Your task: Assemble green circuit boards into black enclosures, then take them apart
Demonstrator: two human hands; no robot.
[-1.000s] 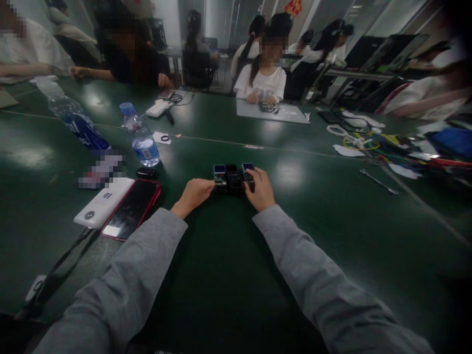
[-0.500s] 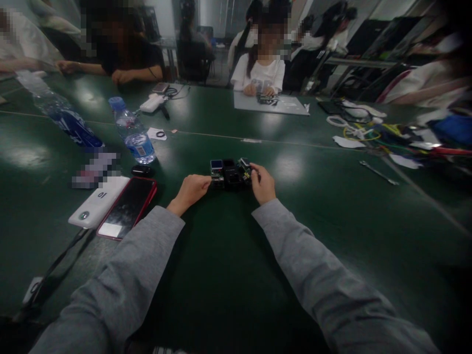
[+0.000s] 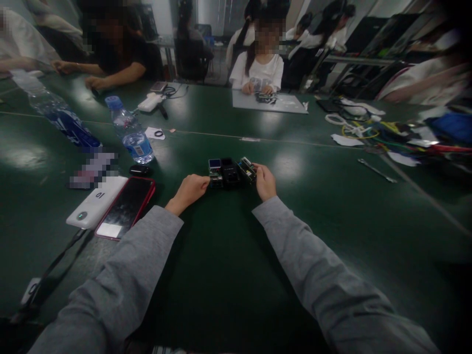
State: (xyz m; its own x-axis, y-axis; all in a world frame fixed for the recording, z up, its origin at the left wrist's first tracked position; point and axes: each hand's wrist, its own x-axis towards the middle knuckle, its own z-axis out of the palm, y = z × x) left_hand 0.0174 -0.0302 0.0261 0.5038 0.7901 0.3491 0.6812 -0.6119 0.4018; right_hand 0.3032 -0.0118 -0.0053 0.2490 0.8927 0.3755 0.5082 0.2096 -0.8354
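Note:
On the green table in front of me lies a black plastic casing (image 3: 230,173). Against its left side is a circuit board with a small blue screen (image 3: 214,164). My left hand (image 3: 191,191) is closed, its fingertips pinching the lower left edge of that board. My right hand (image 3: 265,183) is closed on a second circuit board (image 3: 247,168), tilted at the right of the casing, with pale and yellowish parts showing. The fingers behind this board are partly hidden.
Left of my arm lie a red-cased phone (image 3: 125,207), a white power bank (image 3: 96,201) and a black oval case (image 3: 139,170). Water bottles (image 3: 130,130) stand behind. A wrench (image 3: 376,170) and tangled wires (image 3: 391,135) lie right. A person (image 3: 258,69) works opposite.
The board in my right hand has turned so more of its face shows, and my right fingers have shifted slightly right. My left hand keeps its pinch.

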